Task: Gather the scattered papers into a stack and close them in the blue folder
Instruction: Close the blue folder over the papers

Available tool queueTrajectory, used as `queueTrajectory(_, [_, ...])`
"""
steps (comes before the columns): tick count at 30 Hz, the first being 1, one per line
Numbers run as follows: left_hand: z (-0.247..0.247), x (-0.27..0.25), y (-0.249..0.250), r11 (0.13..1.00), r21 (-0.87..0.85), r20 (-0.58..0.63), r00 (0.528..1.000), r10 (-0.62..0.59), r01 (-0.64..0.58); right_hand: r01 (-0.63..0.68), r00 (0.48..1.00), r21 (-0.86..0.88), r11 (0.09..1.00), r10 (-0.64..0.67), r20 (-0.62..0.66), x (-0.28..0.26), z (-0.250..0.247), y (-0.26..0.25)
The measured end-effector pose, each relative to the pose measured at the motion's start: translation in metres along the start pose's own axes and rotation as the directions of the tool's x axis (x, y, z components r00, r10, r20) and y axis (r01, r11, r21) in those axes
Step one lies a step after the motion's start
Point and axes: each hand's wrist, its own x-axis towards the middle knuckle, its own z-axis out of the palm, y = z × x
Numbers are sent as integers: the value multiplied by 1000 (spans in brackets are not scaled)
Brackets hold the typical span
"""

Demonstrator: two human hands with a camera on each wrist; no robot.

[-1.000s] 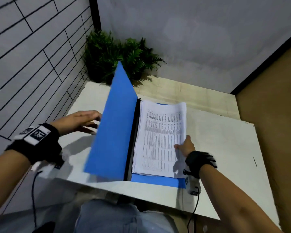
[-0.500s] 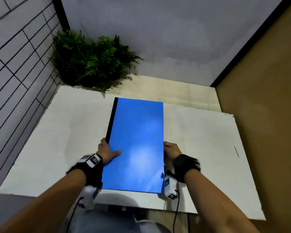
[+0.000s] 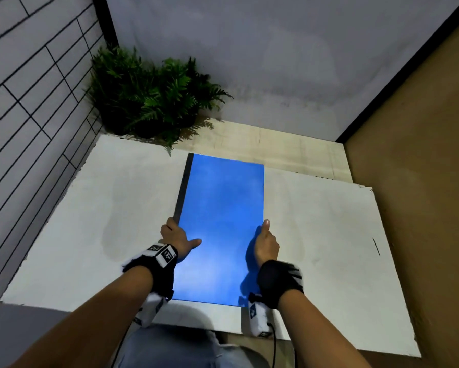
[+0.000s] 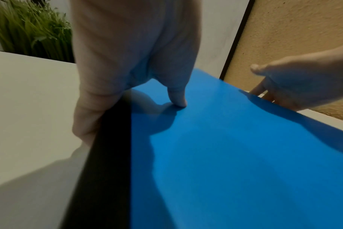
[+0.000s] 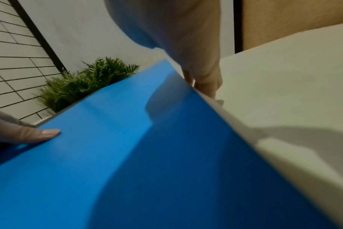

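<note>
Folder: the blue folder [image 3: 223, 229] lay closed and flat on the white worktop [image 3: 64, 248], long side running from the near edge toward the far edge, roughly midway between the left and right edges. Its near end sat just short of the worktop's near edge; its far end reached past the white sheet's far edge onto the pale wooden strip [image 3: 289, 152] behind.

Spine: a black strip [image 3: 182, 187] ran down the folder's left long side.

Papers: none showed outside the folder; the cover hid whatever lay inside.

Left hand: the left hand [image 3: 176, 239] gripped the folder's left edge near its near half, thumb [image 4: 177, 96] pressed flat on the blue cover, the other fingers [image 4: 84, 124] curled down over the black spine side against the worktop.

Right hand: the right hand [image 3: 266, 244] held the folder's right edge opposite the left hand, thumb raised along the edge, fingers [image 5: 205, 86] bent down beside the edge. Whether the fingertips reached under the cover could not be told.

Cover on the right: in the right wrist view the blue cover's edge rose slightly at the hand, with a thin pale layer showing beneath it.

Plant: a green fern [image 3: 149, 96] stood at the far left corner, well apart from the folder.

Wrists: both carried black straps with white marker blocks [image 3: 163, 254].

Walls: grey tiled panel on the left, plain grey behind, brown board on the right.
</note>
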Motion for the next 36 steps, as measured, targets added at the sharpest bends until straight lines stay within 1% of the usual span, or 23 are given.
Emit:
queueTrajectory(2, [2,-3,1,1000,6,-19,1000,0,0,-48,998,-45,998,50,42,1,4,2])
queueTrajectory(4, [4,-7,1,1000,16,-36,999,8,-8,-107,991,-186,977,121,62,4,10,5])
queueTrajectory(6, [6,-9,0,1000,18,-34,999,20,-20,-131,988,-282,950,150,46,5,14,4])
queueTrajectory(8, [6,-9,-6,999,-3,-42,998,38,-38,-140,988,-323,936,155,22,6,16,1])
queueTrajectory(10, [4,-10,-13,998,-39,-62,997,55,-57,-118,991,-303,946,132,28,6,18,-4])
queueTrajectory(13, [-5,-10,-27,995,-70,-86,994,63,-69,-24,990,-245,969,58,131,1,23,-11])
queueTrajectory(16, [-32,-3,-47,996,-67,-152,987,47,-58,86,974,-224,971,-35,222,-4,43,-28])
queueTrajectory(18, [-57,6,-61,996,-72,-206,978,31,-47,147,961,-177,973,-98,258,-4,63,-44])
queueTrajectory(21, [-93,18,-79,996,-77,-227,974,21,-39,168,953,-99,981,-136,270,-8,91,-69])
queueTrajectory(24, [-117,31,-93,1000,-17,-202,979,-3,-1,137,965,-89,987,-113,236,-16,113,-84])
queueTrajectory(26, [-122,36,-95,1000,28,-183,983,0,5,85,977,-57,995,-72,199,-23,117,-86])
queueTrajectory(27, [-121,39,-96,999,44,-178,984,0,8,84,979,-53,995,-73,192,-21,121,-83])
queueTrajectory(30, [-116,37,-92,997,76,-192,981,-16,32,156,970,-138,978,-125,208,-26,124,-81])
queueTrajectory(32, [-112,35,-91,996,75,-193,981,-25,40,165,967,-146,975,-131,217,-28,123,-80])
queueTrajectory(34, [-115,35,-90,997,61,-180,983,-36,48,151,965,-104,983,-124,231,-26,122,-81])
queueTrajectory(36, [-119,33,-88,999,28,-188,982,-32,37,179,958,-91,980,-153,241,-24,119,-84])
